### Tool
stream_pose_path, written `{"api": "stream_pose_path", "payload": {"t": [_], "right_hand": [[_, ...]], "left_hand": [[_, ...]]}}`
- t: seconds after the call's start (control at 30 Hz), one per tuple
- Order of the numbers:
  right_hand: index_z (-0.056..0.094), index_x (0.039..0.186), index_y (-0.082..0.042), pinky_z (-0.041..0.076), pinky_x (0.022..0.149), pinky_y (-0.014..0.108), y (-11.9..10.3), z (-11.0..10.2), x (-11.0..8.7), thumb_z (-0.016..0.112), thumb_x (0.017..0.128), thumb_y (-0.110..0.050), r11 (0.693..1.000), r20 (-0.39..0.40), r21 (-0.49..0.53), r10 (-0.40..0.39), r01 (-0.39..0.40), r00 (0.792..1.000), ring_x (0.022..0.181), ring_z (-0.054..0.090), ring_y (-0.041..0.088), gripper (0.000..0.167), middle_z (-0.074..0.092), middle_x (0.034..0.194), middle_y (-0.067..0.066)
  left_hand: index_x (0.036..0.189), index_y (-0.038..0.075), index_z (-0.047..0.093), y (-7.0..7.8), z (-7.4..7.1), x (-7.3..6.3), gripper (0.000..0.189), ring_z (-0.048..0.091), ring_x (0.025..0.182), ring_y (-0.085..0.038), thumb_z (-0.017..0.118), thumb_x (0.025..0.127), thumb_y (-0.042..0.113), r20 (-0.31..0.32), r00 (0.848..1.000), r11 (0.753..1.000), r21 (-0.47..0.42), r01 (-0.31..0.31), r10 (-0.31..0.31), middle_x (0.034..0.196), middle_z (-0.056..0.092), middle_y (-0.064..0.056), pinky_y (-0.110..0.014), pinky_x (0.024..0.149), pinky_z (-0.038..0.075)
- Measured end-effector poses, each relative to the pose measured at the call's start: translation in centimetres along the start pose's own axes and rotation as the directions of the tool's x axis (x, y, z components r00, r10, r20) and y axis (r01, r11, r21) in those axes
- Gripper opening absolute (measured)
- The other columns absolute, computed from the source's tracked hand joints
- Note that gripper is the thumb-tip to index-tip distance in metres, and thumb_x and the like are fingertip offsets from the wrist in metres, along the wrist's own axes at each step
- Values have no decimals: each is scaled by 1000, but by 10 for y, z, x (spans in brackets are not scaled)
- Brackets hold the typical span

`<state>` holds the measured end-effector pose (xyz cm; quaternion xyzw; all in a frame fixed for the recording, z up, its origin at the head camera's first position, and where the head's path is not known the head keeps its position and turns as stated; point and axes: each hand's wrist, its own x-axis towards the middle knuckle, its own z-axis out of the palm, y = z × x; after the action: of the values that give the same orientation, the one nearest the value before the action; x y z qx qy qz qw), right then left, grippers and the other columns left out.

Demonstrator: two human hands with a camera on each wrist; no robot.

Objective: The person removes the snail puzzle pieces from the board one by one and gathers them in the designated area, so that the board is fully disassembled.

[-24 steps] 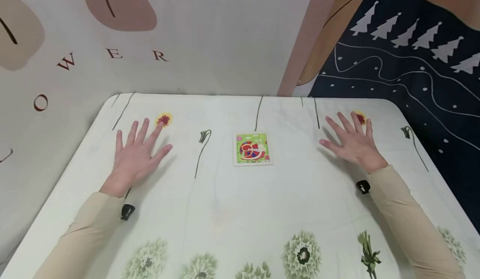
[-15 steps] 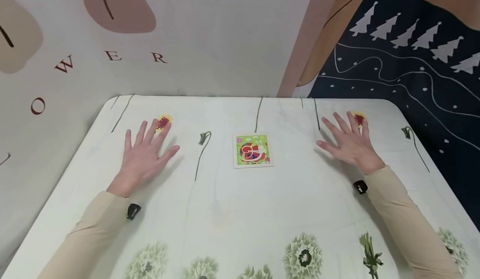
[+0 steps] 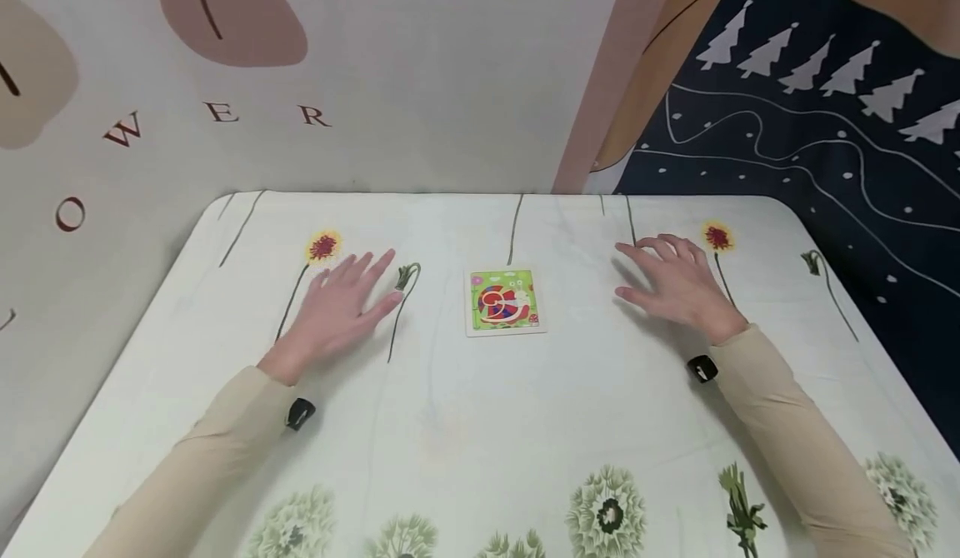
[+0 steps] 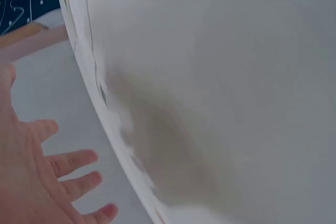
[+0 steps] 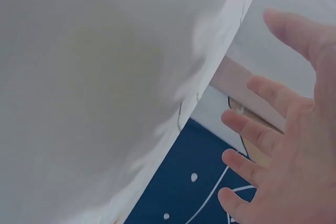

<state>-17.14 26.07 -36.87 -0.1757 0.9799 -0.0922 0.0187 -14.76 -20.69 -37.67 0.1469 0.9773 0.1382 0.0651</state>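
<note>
Left hand (image 3: 335,312), right hand (image 3: 677,286) palm-down

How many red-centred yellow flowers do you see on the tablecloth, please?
2: the left flower, just beyond the left hand, and the right flower, beyond and to the right of the right hand. The sleeves may hide others.

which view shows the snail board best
The head view: it shows the snail board whole and uncovered, from above. In both wrist views the white tablecloth fills most of the frame, and I cannot make the board out.
</note>
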Motion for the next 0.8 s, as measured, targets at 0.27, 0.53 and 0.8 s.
{"api": "stream_pose_path", "payload": {"t": [0.27, 0.53, 0.8], "right_hand": [[53, 142, -10, 28, 106, 67, -14, 9, 12, 62, 96, -20, 988, -44, 142, -62, 68, 997, 134, 40, 44, 48, 53, 139, 24], [56, 140, -7, 32, 106, 63, -38, 12, 29, 64, 94, -15, 969, -43, 213, -118, 125, 992, 132, 45, 41, 48, 57, 136, 22], [58, 136, -3, 38, 107, 55, -55, 9, 42, 65, 93, -12, 934, -30, 319, -160, 161, 987, 125, 52, 38, 44, 62, 130, 20]], "left_hand": [[159, 20, 25, 28, 14, 15, 70, 37, 142, -39, 42, 102, 54, 47, 994, 993, -64, -100, 103, 154, 42, -17, -62, 107, 30], [153, 13, 39, 55, 21, 31, 60, 52, 126, -35, 43, 103, 47, 72, 977, 974, -125, -189, 199, 133, 59, -17, -58, 102, 38], [148, 15, 48, 65, 27, 42, 52, 50, 109, -28, 49, 103, 40, 95, 945, 942, -159, -296, 313, 124, 59, -14, -47, 93, 41]]}}
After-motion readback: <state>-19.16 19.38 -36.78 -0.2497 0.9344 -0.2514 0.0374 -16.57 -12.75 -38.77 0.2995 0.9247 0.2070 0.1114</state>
